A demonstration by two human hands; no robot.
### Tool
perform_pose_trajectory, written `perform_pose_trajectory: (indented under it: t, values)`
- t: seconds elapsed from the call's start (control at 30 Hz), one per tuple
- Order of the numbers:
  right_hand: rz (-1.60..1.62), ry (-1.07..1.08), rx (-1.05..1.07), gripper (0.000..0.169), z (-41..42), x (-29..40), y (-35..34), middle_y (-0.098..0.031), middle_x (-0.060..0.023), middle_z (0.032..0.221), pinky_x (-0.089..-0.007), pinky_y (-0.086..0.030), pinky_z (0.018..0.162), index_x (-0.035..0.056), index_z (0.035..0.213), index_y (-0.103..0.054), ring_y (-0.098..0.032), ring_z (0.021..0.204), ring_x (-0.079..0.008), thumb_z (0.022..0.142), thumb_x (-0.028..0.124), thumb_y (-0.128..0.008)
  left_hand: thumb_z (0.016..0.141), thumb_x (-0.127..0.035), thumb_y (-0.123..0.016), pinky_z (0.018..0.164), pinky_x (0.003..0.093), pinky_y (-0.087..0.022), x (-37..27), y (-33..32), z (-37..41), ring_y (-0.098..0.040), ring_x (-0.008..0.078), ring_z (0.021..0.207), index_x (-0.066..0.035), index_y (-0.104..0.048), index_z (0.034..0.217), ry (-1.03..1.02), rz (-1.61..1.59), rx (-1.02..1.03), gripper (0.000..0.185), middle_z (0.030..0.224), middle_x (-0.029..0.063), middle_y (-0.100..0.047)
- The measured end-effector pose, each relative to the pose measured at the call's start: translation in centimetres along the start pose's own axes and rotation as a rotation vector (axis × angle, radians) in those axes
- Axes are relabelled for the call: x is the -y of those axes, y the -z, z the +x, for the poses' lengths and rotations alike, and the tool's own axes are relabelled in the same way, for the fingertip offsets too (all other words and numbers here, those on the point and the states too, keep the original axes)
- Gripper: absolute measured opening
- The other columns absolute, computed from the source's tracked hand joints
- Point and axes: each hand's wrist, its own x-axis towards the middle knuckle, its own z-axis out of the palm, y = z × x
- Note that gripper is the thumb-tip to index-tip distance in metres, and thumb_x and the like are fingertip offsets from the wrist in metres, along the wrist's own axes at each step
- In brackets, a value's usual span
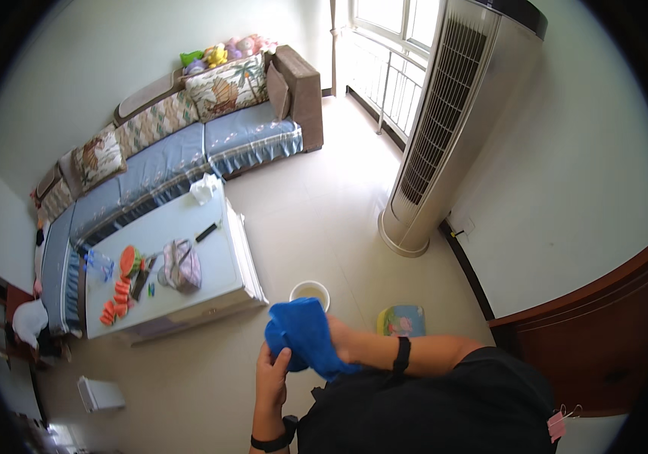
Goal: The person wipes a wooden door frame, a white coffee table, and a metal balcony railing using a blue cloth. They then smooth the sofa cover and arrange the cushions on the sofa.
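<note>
A blue cloth (301, 335) is bunched between my two hands in front of my body. My left hand (273, 371) grips its lower left side, the thumb lying over the fabric. Behind the cloth's right side is my right hand (344, 340), its fingers hidden by the folds. Just beyond the cloth, a round white basin (326, 293) with liquid in it stands on the floor, partly covered from view.
A coffee table (188, 312) at left bears cut watermelon (130, 261), a knife (143, 279), a bag (182, 265) and tissue. Behind it runs a blue-covered sofa (165, 147). A tall air conditioner (443, 125) stands right of centre, a colourful stool (406, 320) nearer me.
</note>
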Motion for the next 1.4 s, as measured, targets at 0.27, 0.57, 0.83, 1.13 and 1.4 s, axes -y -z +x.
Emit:
perform_pose_trajectory:
  t: [0.27, 0.57, 0.83, 1.13, 1.4]
  values:
    - [-0.227, -0.010, 0.050, 0.058, 8.5, 9.0, -4.6, -0.059, -0.0121, 0.138, -0.0403, -0.051, 0.104, 0.0113, 0.145, -0.050, -0.060, 0.123, -0.0242, 0.106, 0.053, -0.035, 0.100, -0.013, -0.059, 0.094, 0.0318, -0.052, -5.1, 0.7, 11.3, -0.063, 0.0161, 0.106, 0.001, -0.056, 0.130, -0.164, -0.003, -0.079, 0.033, 0.121, 0.0100, -0.065]
    - [0.113, -0.054, 0.049, 0.072, 13.4, 13.9, 0.4, -0.062, -0.0159, 0.136, -0.0508, -0.047, 0.107, 0.0091, 0.139, -0.057, -0.062, 0.121, -0.0330, 0.101, 0.065, -0.032, 0.101, -0.020, -0.053, 0.102, 0.0403, -0.051, -9.9, 0.6, 20.9, -0.064, 0.0264, 0.113, 0.002, -0.050, 0.138, 0.040, -0.202, 0.170, 0.044, 0.128, 0.0154, -0.062]
    - [0.037, 0.244, 0.149, 0.082, 15.2, 18.7, -5.9, -0.049, -0.0198, 0.149, -0.0549, -0.040, 0.113, 0.0049, 0.148, -0.046, -0.053, 0.131, -0.0382, 0.100, 0.069, -0.030, 0.087, -0.027, -0.078, 0.098, 0.0395, -0.053, -17.4, 3.0, 30.9, -0.064, 0.0242, 0.110, 0.000, -0.044, 0.141, 0.149, -0.217, 0.595, 0.070, 0.123, 0.0142, -0.063]
    - [0.031, 0.342, 0.078, 0.067, 22.9, 18.6, -9.8, -0.061, -0.0168, 0.136, -0.0512, -0.046, 0.110, 0.0060, 0.137, -0.056, -0.062, 0.121, -0.0316, 0.101, 0.060, -0.042, 0.089, -0.010, -0.068, 0.097, 0.0340, -0.051, -20.0, 7.4, 37.1, -0.062, 0.0184, 0.108, 0.002, -0.051, 0.136, 0.135, 0.015, 0.641, 0.052, 0.120, 0.0094, -0.064]
    - [0.064, 0.318, -0.039, 0.064, 26.5, 19.8, -10.3, -0.062, -0.0166, 0.135, -0.0503, -0.049, 0.106, 0.0050, 0.135, -0.057, -0.065, 0.116, -0.0319, 0.104, 0.056, -0.037, 0.096, -0.010, -0.059, 0.093, 0.0328, -0.053, -21.0, 9.0, 38.8, -0.064, 0.0173, 0.102, 0.001, -0.055, 0.130, 0.184, -0.138, 0.536, 0.036, 0.114, 0.0087, -0.066]
